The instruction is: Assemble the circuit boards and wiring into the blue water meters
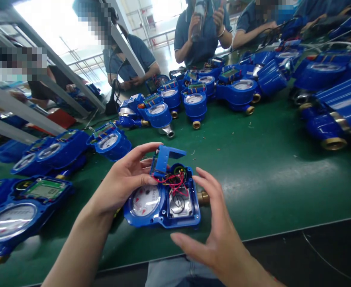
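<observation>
- Open blue meter (163,221): it is lying near the front edge of the green surface (253,191), between the worker's two hands, its dial (147,201) facing up and its compartment standing uncovered.
- Left hand (124,175): its fingers are pinching the blue module (162,161), the thumb pressing from below and the other fingers curling over the top.
- Blue module: it is tilting up above the meter's far side, a circuit board edge showing toward the left palm.
- Red wires (179,179): they are looping from beneath the module into the compartment, above a silvery plate (181,203) on which a thin black wire is coiling.
- Right hand (220,239): its fingers are spreading wide around the meter's right end, thumb well apart from forefinger, grasping nothing; from where I am standing, I cannot tell whether a fingertip is touching the casing.
- Brass fitting (204,198): it is projecting from the meter's right side, partly hidden behind the right hand.
- Far meters (195,104): they are crowding the surface beyond the hands, several showing dials and open electronics.
- Left-hand meter (10,219): it is resting near the left forearm, its display (45,188) facing up.
- Small screws (218,149): they are lying scattered beyond the open meter.
- Co-worker (183,44): this person is sitting opposite, holding a bottle-like object (198,24).
</observation>
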Available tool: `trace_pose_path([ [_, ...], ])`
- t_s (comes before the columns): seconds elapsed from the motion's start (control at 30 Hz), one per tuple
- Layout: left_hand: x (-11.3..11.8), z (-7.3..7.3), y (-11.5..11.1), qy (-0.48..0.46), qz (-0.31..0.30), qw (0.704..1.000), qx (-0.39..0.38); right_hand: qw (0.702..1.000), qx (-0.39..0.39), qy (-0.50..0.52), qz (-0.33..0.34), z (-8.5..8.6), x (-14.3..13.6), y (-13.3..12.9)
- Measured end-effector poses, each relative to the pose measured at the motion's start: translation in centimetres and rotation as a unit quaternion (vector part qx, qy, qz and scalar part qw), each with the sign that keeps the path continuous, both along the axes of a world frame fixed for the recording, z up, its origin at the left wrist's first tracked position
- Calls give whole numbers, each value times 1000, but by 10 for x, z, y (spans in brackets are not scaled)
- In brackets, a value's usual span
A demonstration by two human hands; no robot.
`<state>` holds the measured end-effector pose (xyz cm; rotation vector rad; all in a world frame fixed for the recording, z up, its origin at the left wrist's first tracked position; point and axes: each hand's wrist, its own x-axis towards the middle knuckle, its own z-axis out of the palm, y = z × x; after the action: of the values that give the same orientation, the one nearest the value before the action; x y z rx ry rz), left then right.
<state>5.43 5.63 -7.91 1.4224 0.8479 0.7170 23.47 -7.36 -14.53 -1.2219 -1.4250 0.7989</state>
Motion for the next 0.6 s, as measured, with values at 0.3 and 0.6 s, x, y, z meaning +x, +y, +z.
trace_pose_path([
  [0.3,0,-4,-7,0,60,991,119,996,64,-61,-15,-10,-12,7],
  [0.6,1,-4,-4,31,81,996,32,995,85,-52,3,22,14,40],
])
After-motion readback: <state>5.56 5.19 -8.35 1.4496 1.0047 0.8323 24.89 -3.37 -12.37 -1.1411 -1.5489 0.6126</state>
